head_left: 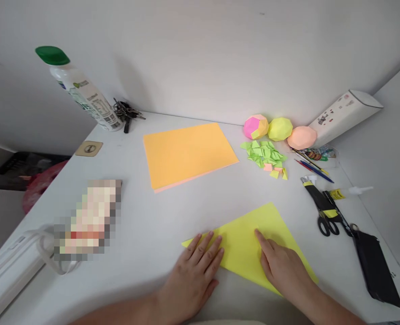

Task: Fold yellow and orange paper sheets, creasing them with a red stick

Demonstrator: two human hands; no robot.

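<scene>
While flat on yellow paper (243, 243), left hand (196, 271) open | right hand (281, 266) (index extended) half-curled, ungripping

From where I stand, no word or no. can be read for sure: the white btl. w/ green cap (88, 101) has small print, a green round logo and a dark code-like block near its base, all too tiny. On the R side, the white container (342, 118) carries dark characters and red marks, also not legible, and the small btl. w/ yellow label (337, 194) is same. The tan square (89, 148) shows only a dark round emblem, approx. in its centre.
</scene>
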